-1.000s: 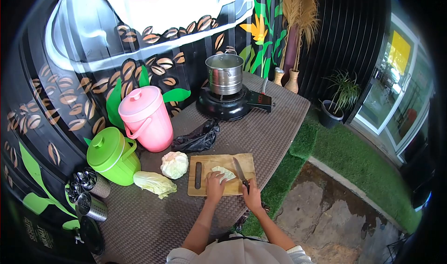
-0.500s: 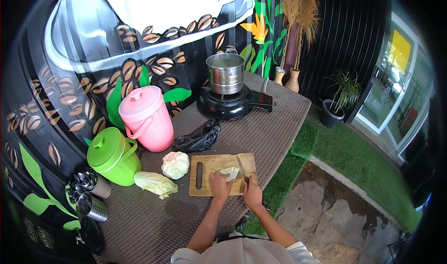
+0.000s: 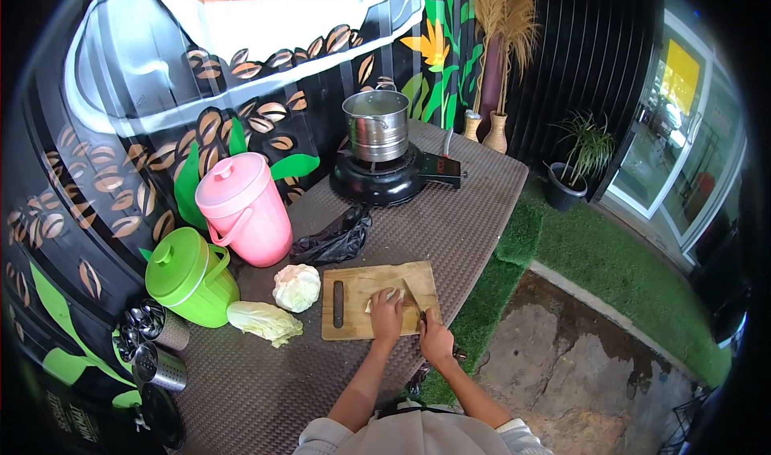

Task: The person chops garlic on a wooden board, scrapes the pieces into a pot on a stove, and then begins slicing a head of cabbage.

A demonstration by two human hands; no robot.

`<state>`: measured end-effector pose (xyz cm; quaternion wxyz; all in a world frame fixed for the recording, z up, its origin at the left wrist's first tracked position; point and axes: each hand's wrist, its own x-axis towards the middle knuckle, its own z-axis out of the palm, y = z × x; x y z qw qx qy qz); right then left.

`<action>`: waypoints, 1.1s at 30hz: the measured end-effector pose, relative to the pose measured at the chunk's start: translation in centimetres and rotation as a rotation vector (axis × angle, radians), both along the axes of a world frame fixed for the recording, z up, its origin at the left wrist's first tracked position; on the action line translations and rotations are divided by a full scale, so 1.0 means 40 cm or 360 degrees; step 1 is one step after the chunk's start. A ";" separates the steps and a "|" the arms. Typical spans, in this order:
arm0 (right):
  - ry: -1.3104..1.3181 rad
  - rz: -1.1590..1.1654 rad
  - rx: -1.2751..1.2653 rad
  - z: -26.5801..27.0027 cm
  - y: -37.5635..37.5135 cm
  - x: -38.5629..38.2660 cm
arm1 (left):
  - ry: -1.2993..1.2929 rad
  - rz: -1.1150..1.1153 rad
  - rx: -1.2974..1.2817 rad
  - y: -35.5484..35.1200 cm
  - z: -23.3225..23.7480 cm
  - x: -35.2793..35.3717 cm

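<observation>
A wooden cutting board [image 3: 353,326] lies near the table's front edge. On it my left hand [image 3: 386,314] presses down, fingers together, over a pale leafy piece [image 3: 372,301] that shows at its left side and is mostly covered. My right hand [image 3: 435,339] is wrapped round the handle of a knife [image 3: 416,300], whose blade points away from me over the board, to the right of my left hand. Left of the board sit a round pale cabbage [image 3: 296,287] and a long cabbage [image 3: 264,321].
Behind are a black plastic bag [image 3: 337,238], a pink lidded container [image 3: 250,214] and a green one [image 3: 191,282]. A steel pot [image 3: 377,130] stands on a black stove [image 3: 373,180] at the back. Cutlery holders [image 3: 161,367] stand at the left.
The view has shifted slightly. My left hand has moved over the leafy piece, covering more of it. The knife blade is turned differently and sits closer to the board.
</observation>
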<state>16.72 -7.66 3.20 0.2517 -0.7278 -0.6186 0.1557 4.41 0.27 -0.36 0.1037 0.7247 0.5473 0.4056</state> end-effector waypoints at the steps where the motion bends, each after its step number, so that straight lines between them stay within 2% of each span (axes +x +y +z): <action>1: -0.0045 0.0007 -0.0109 0.015 -0.005 -0.001 | 0.0086 0.0041 0.0059 -0.005 0.003 0.005; 2: -0.0090 0.0016 -0.0220 0.024 -0.008 -0.001 | 0.0083 0.0035 0.0058 -0.007 0.006 0.006; 5: -0.0106 0.0042 -0.0273 0.002 0.005 0.001 | 0.0070 0.0015 0.0006 -0.007 0.008 0.001; 11: -0.0187 0.0161 -0.0356 0.050 0.049 -0.004 | 0.0157 -0.0014 -0.0036 -0.008 0.017 -0.003; 23: -0.0282 0.0074 -0.0376 0.039 -0.005 -0.038 | 0.0210 -0.0064 -0.0015 -0.008 0.020 -0.003; 33: -0.0225 0.0120 -0.0342 0.038 0.040 -0.022 | 0.0280 -0.0040 -0.0084 0.000 0.013 0.001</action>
